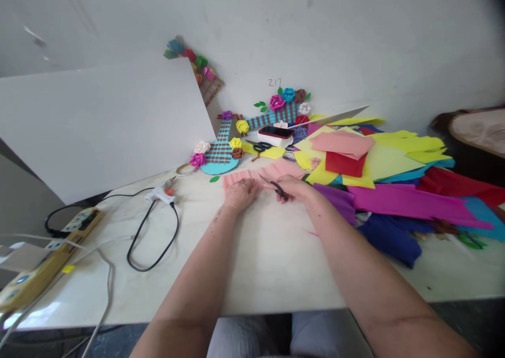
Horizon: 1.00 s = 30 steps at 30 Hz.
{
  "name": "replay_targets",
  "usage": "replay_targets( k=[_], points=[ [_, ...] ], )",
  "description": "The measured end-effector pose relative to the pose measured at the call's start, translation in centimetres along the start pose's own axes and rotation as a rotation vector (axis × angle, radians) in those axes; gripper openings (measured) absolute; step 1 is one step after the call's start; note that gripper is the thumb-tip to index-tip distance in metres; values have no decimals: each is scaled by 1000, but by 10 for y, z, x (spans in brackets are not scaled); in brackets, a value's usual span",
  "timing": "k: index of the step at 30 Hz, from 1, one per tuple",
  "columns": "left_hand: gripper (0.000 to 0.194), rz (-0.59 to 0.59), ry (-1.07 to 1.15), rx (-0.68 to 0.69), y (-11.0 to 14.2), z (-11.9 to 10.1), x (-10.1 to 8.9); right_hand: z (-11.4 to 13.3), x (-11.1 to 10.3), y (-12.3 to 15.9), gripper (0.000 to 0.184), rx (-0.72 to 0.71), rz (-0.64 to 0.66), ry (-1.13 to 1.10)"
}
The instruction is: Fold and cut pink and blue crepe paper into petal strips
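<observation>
A strip of pink crepe paper [276, 169] lies across the table in front of me. My left hand [241, 194] rests at its near edge, fingers curled and pressed together on the paper; the fingertips are partly hidden. In my right hand [294, 186] is a pair of scissors [279, 190] with black handles. Their blades point left over the strip, close to my left fingers. Right behind the strip stands a blue guitar-shaped piece [221, 152] with brown strips and paper flowers.
Coloured crepe paper sheets [410, 200] are heaped on the right. A glue gun [161, 194] with a looped black cable lies to the left, near a power strip [51, 252]. Behind are dark-handled scissors [261, 146], a phone [277, 132] on a white box and a white board [106, 131].
</observation>
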State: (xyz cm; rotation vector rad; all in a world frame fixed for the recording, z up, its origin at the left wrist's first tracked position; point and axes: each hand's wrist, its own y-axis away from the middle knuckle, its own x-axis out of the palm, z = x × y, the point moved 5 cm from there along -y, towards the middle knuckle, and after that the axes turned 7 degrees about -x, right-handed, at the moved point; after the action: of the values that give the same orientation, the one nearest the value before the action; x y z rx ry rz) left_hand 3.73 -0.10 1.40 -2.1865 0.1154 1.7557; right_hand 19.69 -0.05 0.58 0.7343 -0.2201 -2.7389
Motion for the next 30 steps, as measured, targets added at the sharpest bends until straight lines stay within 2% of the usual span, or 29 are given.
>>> replay_targets(
  k=[5,14,21,24,30],
  points=[
    [30,-23,-14,-2,-1,3,1,6,-4,8,45,-13,-10,-81],
    [36,29,-51,25,-2,3,3,11,-22,24,42,-46,87,-107],
    [33,-29,-52,59,-4,3,7,9,-32,40,46,-20,318,18],
    [34,-47,-53,54,-3,3,7,5,-34,41,48,9,362,22],
    [34,-53,-38,46,0,1,1,5,-31,36,46,22,330,61]
  ],
)
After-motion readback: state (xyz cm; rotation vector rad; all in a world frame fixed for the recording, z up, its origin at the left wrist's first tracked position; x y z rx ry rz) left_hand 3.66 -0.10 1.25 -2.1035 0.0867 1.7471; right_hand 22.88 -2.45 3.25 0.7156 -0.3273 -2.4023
